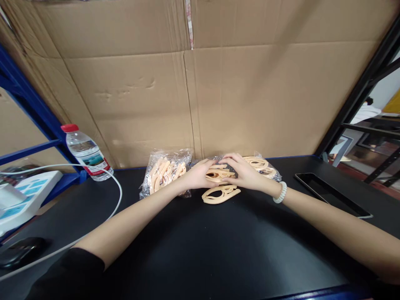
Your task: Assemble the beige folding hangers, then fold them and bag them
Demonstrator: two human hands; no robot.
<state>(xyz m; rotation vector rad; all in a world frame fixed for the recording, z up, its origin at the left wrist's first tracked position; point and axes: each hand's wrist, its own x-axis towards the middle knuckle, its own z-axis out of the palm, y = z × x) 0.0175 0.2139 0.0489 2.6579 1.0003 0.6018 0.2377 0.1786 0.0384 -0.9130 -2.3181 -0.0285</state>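
At the back of the table, a small stack of beige folding hangers (216, 174) sits between my two hands. My left hand (199, 174) curves round the stack's left side, thumb at the front and fingers behind. On the other side my right hand (243, 171), a pale coiled band on its wrist, grips it with thumb and fingers. A single folded hanger (219, 194) lies flat just in front of the stack. Left of my left hand is a clear plastic bag full of similar hangers (164, 173). More beige hangers (259, 163) lie on clear plastic behind my right hand.
A cardboard wall (234, 96) rises right behind the black table (206, 246). At left stand a water bottle (89, 152), a white power strip (29, 196), a black mouse (21, 252) and a looping white cable (120, 191). A dark tablet (331, 195) lies at right.
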